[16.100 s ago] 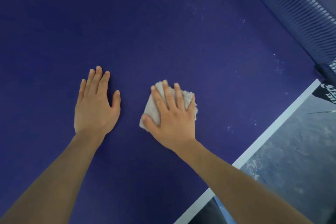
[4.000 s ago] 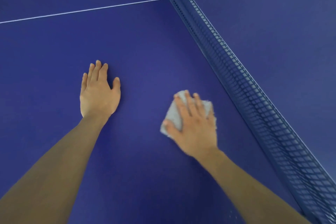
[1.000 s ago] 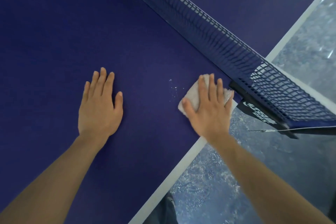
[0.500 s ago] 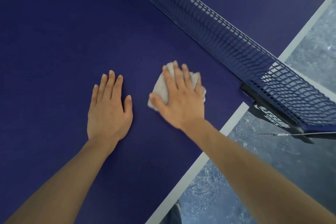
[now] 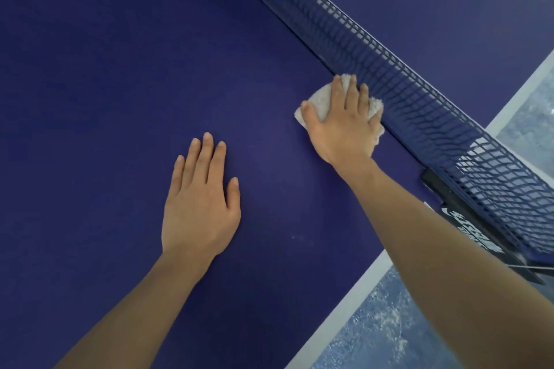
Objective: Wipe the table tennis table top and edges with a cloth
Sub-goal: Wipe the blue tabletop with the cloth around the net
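**Cloth pushed up against the net**

My right hand (image 5: 344, 126) lies flat, fingers spread, pressing the pale cloth (image 5: 322, 100) onto the blue desk (image 5: 105, 84). Half a second ago the cloth sat out in the open surface beside my left hand; now it has slid away to the foot of the net (image 5: 419, 105), its far edge touching the net's base. My left hand (image 5: 201, 204) stays palm-down on the desk, fingers loosely together and holding nothing, now well apart from the cloth. The white edge line (image 5: 359, 287) runs under my right forearm.
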